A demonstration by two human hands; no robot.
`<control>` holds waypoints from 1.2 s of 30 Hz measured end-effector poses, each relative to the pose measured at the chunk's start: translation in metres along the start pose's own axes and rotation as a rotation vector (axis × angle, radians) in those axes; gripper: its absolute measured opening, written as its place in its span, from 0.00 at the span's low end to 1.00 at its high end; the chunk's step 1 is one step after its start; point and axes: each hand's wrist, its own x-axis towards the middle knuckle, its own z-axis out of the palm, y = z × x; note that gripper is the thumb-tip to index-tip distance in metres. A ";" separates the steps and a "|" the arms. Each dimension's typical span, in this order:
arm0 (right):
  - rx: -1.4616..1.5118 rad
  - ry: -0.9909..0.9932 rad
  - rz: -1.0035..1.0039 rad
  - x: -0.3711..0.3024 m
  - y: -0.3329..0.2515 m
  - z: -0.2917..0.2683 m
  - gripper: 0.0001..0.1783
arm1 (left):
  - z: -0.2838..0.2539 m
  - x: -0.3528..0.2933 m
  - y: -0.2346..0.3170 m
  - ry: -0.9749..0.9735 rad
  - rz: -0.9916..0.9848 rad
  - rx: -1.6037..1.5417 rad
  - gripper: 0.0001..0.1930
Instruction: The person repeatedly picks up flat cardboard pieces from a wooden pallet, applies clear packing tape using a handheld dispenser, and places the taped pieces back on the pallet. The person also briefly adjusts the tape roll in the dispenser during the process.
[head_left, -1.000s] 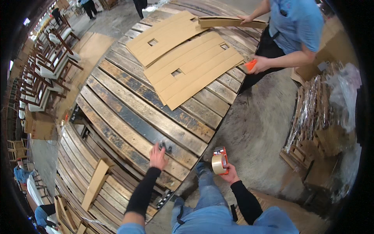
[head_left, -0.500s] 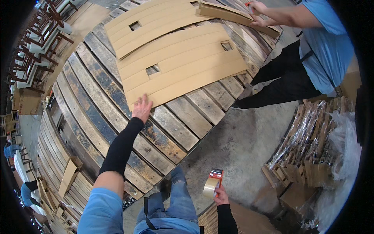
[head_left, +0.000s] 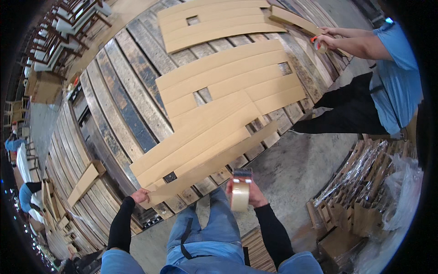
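Note:
My left hand [head_left: 140,195] pinches the near left corner of a brown cardboard sheet [head_left: 196,148], whose near edge is folded up. The sheet has rectangular cut-outs and lies at a slant, partly over a second cardboard sheet [head_left: 232,75]. In my right hand [head_left: 257,197], just off the table's near edge, is a tape dispenser [head_left: 239,194] with a wide roll of clear tape. Its fingers are partly hidden behind the roll. Both sheets rest on a table of worn wooden slats [head_left: 137,105].
Across the table a co-worker [head_left: 392,77] holds another tape dispenser [head_left: 320,44] by a long folded cardboard piece [head_left: 294,19]. A third cardboard sheet [head_left: 219,29] lies farther back. Stacked, plastic-wrapped cardboard [head_left: 356,182] stands at right, chairs [head_left: 68,32] at far left.
A cardboard sheet with a folded edge now lies in front, held by my left hand, which has moved left and nearer. My right hand has raised the tape dispenser toward the table.

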 end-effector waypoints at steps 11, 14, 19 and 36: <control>-0.206 0.231 -0.172 0.141 0.055 0.014 0.23 | -0.008 0.029 0.032 0.181 0.242 0.207 0.39; 0.069 0.142 -0.097 0.140 0.049 0.015 0.19 | -0.009 0.035 0.089 0.816 0.461 0.364 0.34; -0.031 0.172 -0.181 0.154 0.058 0.024 0.20 | -0.027 0.079 0.195 0.812 0.256 0.484 0.39; 0.268 0.052 -0.396 0.147 0.090 0.002 0.34 | 0.064 0.042 0.216 0.550 0.410 0.657 0.43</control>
